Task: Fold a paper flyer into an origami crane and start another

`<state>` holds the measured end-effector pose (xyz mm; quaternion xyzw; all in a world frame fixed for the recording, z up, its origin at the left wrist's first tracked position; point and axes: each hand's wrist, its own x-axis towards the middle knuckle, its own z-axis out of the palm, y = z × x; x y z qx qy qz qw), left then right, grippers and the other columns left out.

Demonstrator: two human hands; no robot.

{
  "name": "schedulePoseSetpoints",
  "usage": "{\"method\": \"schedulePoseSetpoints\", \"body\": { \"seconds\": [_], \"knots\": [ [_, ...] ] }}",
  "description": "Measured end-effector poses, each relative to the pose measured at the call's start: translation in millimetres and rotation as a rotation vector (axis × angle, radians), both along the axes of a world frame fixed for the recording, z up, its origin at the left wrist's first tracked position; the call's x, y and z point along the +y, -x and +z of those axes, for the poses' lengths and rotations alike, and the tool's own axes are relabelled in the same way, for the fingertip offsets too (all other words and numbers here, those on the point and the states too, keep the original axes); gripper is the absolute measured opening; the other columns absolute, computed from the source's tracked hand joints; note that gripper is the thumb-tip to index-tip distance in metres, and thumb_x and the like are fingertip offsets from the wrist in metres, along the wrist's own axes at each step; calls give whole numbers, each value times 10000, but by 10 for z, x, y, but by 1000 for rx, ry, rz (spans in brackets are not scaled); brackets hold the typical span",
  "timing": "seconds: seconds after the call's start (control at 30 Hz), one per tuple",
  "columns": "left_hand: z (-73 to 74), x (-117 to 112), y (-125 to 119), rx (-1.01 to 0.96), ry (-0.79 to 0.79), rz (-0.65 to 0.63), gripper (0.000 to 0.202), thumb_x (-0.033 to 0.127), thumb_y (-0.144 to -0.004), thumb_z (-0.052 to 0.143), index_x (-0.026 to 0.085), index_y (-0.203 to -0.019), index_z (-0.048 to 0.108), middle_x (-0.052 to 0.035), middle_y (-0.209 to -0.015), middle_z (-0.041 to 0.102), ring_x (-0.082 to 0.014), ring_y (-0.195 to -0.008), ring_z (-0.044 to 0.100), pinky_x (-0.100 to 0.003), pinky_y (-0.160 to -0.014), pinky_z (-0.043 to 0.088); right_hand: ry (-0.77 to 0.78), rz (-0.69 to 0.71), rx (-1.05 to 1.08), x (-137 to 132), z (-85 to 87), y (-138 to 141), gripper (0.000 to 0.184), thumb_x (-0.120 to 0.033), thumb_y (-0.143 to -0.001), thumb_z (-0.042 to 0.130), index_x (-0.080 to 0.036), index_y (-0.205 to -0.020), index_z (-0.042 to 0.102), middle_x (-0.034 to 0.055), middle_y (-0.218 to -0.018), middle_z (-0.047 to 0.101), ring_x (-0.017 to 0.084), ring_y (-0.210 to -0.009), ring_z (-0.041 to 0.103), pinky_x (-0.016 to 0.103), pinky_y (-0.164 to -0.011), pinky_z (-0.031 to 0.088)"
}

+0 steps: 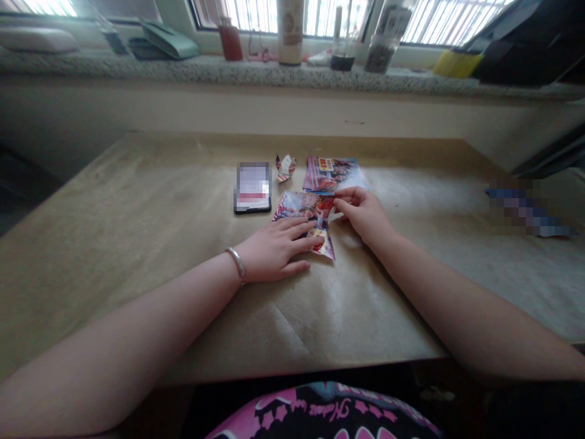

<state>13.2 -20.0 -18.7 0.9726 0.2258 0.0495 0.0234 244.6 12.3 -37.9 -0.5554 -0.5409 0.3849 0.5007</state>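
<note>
A partly folded sheet of colourful printed paper (305, 214) lies on the brown paper-covered table (137, 244). My left hand (274, 250), a silver bangle on its wrist, lies flat with fingers stretched over the sheet's lower part, pressing it down. My right hand (363, 213) has its fingers curled and pinches the sheet's right edge. Just behind lies a stack of similar colourful sheets (333, 174). A small finished folded paper figure (285, 167) sits to the left of that stack.
A phone (253, 188) with a lit screen lies left of the paper. A blurred blue object (530, 210) rests at the table's right. The stone windowsill (183, 70) behind holds a red bottle (230, 39), jars, a tall container and green items.
</note>
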Motion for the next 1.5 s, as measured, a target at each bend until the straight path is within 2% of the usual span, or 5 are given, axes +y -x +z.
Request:
{"method": "schedulePoseSetpoints", "body": {
  "seconds": [0.4, 0.83, 1.03, 1.27, 1.5],
  "knots": [
    [-13, 17, 10, -39, 57, -32, 518, 438, -932, 473, 243, -1410, 425, -79, -1535, 309, -290, -1439, 210, -472, -1175, 222, 54, 10, 65, -14, 30, 2, 298, -342, -669, 735, -197, -902, 618, -2, -686, 659, 123, -580, 594, 218, -465, 447],
    [-1, 5, 7, -10, 74, 24, 546, 447, -926, 471, 202, -1411, 418, -126, -1554, 245, -275, -1444, 208, -436, -1174, 220, -120, 68, -123, -56, -17, 22, 398, -319, -677, 721, -248, -1034, 559, -36, -699, 634, 132, -550, 587, 280, -520, 500],
    [-3, 9, 10, 12, 75, 32, 540, 441, -929, 468, 233, -1424, 408, -129, -1561, 220, -290, -1447, 195, -467, -1171, 211, -47, 63, -31, -97, 35, 46, 426, -272, -628, 739, -239, -1008, 549, -57, -635, 613, 126, -544, 579, 263, -532, 476],
    [-14, 6, 11, 12, 79, 43, 543, 455, -928, 464, 248, -1426, 402, -114, -1566, 209, -290, -1444, 202, -476, -1174, 199, -8, 137, 24, -132, 10, 52, 360, -282, -631, 726, -232, -956, 580, -19, -733, 656, 143, -631, 621, 284, -602, 501],
    [-15, 1, 15, 19, 67, 47, 554, 469, -922, 468, 244, -1425, 402, -109, -1565, 217, -297, -1448, 184, -478, -1175, 184, -46, 160, -136, -123, -39, 35, 267, -336, -651, 719, -227, -831, 556, -50, -617, 558, 117, -532, 534, 257, -511, 456]
  ]
}}
